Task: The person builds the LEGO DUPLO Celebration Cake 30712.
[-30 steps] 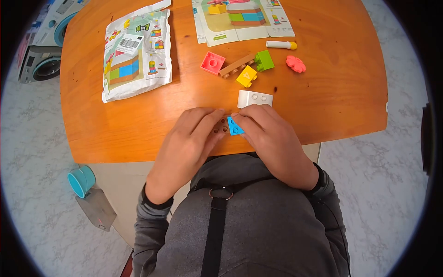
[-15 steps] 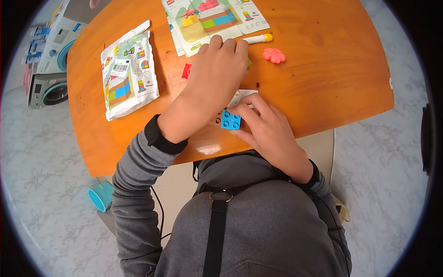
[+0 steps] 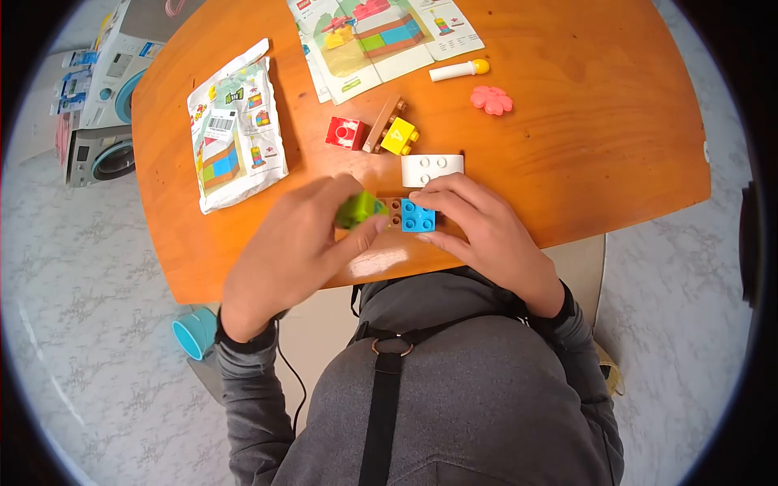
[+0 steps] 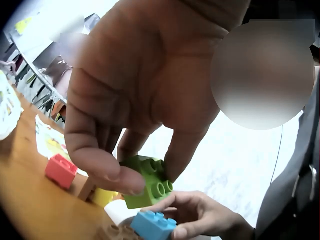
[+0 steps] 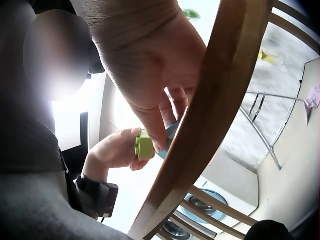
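Between thumb and fingers, my left hand holds a green toy brick, blurred in the head view, above the left end of a brown studded plate. In the left wrist view, the studs of the green brick face sideways. My right hand grips a blue brick from its right side, fingertips at its far and near edges. That blue brick sits at the right part of the brown plate, studs up. Part of the plate is hidden by the left hand.
Just beyond the hands lies a white brick. Farther back are a red brick, a brown piece, a yellow brick, a white stick with yellow tip and a pink flower. An instruction sheet and a bag lie beyond.
My left hand left the brown plate, reached across to the loose bricks, and has come back toward me with the green brick. My right hand stays at the blue brick.
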Demonstrator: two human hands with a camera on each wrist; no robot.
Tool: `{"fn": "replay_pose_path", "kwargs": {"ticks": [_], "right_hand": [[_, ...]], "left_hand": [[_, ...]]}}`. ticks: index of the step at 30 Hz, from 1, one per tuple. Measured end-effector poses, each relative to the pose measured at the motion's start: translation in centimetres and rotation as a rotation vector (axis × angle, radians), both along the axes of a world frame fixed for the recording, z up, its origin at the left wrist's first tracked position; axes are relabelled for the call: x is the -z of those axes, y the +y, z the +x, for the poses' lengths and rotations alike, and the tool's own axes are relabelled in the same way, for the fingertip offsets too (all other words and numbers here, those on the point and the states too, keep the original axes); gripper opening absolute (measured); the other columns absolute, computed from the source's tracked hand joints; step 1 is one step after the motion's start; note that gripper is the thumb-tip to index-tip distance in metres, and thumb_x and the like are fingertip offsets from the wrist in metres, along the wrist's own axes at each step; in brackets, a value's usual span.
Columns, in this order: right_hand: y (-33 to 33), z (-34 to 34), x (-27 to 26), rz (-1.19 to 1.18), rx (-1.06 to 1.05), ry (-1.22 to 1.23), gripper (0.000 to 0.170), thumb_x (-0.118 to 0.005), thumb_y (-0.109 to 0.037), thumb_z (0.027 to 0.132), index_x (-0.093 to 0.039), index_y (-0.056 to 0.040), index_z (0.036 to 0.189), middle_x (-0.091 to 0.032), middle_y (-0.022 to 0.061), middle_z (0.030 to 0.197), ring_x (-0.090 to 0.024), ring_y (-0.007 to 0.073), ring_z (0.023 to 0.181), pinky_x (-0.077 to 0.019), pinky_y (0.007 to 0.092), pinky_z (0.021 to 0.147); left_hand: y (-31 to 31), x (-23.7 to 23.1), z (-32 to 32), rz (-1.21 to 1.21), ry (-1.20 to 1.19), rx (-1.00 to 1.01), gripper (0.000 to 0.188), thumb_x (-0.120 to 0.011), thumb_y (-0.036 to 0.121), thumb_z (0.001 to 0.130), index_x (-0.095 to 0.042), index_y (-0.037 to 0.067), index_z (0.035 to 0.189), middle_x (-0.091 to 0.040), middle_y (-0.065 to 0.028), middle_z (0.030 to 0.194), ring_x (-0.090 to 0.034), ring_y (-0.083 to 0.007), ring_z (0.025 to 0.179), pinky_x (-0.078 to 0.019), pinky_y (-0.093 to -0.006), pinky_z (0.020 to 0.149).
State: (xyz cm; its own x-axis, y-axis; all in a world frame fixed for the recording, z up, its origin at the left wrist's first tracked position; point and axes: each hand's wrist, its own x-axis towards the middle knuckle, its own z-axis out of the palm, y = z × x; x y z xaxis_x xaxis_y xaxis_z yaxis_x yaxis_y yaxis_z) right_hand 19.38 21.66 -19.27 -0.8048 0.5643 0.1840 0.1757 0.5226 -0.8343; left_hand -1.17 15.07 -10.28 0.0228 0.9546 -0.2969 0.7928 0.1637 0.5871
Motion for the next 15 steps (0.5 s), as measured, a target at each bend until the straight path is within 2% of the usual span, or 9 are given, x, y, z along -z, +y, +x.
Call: {"fn": "replay_pose_path", "kwargs": {"ticks": [2,5,9,11,15], "right_hand": [[0.1,-0.1,0.1,-0.013,-0.012,0.002,0.035,-0.067,-0.009,0.073,-0.057,-0.0046,0.106,-0.052,0.0085,0.101,-0.056,0.0273,0.084,-0.0465,0.0360,0.075],[0.3,-0.1,0.2,-0.042,-0.023,0.015,0.034,-0.067,-0.009,0.073,-0.058,-0.0046,0.106,-0.053,0.0084,0.102,-0.056,0.0271,0.086,-0.0464,0.0359,0.076],[0.5,0.0,0.2,-0.060,-0.034,0.023,0.034,-0.068,-0.009,0.072,-0.059,-0.0040,0.104,-0.054,0.0085,0.102,-0.056,0.0272,0.088,-0.0464,0.0358,0.077],[0.6,-0.1,0.3,-0.071,-0.035,0.026,0.034,-0.068,-0.009,0.072,-0.059,-0.0038,0.104,-0.054,0.0087,0.102,-0.056,0.0272,0.089,-0.0464,0.0358,0.078],[0.7,-0.1,0.4,-0.077,-0.029,0.047,0.034,-0.069,-0.008,0.071,-0.059,-0.0038,0.104,-0.054,0.0086,0.102,-0.056,0.0270,0.088,-0.0466,0.0356,0.078]], "left_hand": [[-0.5,1.5,0.6,-0.084,-0.125,-0.008,0.030,-0.062,0.026,0.086,-0.052,0.000,0.098,-0.051,-0.0096,0.066,-0.048,-0.0166,0.055,-0.0391,-0.0298,0.053],[-0.2,2.0,1.3,-0.154,-0.124,-0.111,0.033,-0.062,0.025,0.086,-0.046,0.002,0.105,-0.051,-0.0099,0.068,-0.047,-0.0173,0.055,-0.0372,-0.0305,0.052],[-0.4,3.4,0.4,-0.153,-0.209,-0.103,0.038,-0.063,0.023,0.086,-0.040,0.005,0.109,-0.052,-0.0102,0.070,-0.047,-0.0176,0.056,-0.0363,-0.0317,0.052],[-0.4,4.3,0.1,-0.027,-0.192,-0.022,0.038,-0.064,0.021,0.086,-0.036,0.007,0.108,-0.054,-0.0098,0.072,-0.048,-0.0162,0.056,-0.0370,-0.0306,0.053],[-0.2,4.1,-0.6,-0.138,-0.302,-0.036,0.034,-0.061,0.020,0.087,-0.041,0.005,0.110,-0.056,-0.0085,0.076,-0.049,-0.0152,0.058,-0.0387,-0.0301,0.055]]}}
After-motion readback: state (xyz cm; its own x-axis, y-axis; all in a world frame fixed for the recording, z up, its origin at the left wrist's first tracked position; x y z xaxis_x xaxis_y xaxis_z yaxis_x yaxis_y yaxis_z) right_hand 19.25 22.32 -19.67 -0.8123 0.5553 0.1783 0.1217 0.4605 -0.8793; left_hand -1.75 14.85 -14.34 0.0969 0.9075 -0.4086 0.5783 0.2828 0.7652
